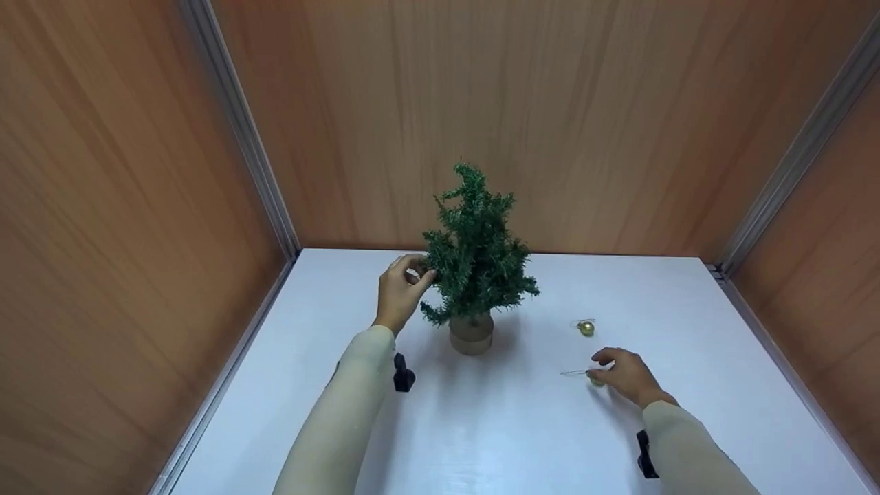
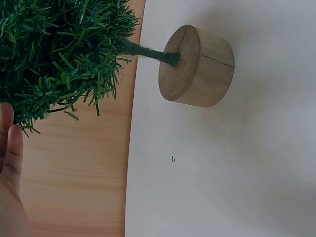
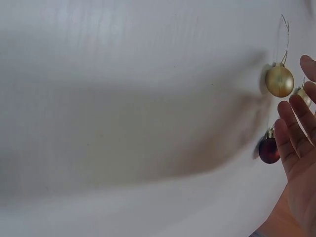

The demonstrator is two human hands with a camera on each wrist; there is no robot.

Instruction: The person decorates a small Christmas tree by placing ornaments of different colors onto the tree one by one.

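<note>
Head view: left hand apparently pinches tree, perhaps for steadiness; right hand, fingers apart, overhangs bauble toward right edge of bench.

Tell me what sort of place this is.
Probably a purpose-built work booth, perhaps for recording, rather than a room in a home: wood-grain panels with metal corner strips enclose three sides of a plain white table, which holds a small artificial tree.

Wood-grained panels we saw behind and at both sides, grey metal strips in the corners, a white tabletop (we noticed a small dark mark on it).
</note>
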